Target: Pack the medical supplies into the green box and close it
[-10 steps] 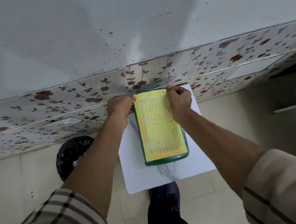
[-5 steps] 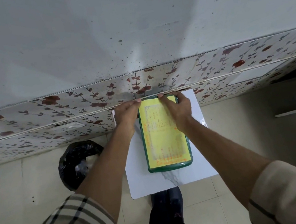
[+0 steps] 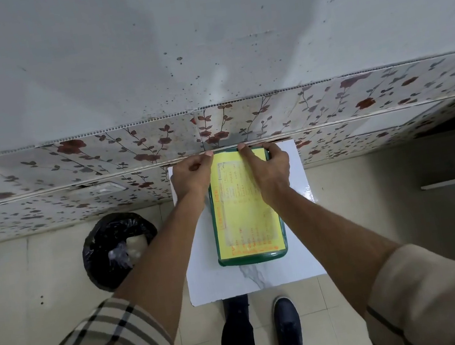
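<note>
green plastic, hard and smooth by the look: the green box lies flat on a small white bench, lid down, its yellow label facing up. likely light and stiff, a little slippery on the glossy top, best held by its long rims. left hand curls at the far left corner, grip pinching the edge; right hand lies spread on the lid, fingertips hooked over the far rim.
</note>
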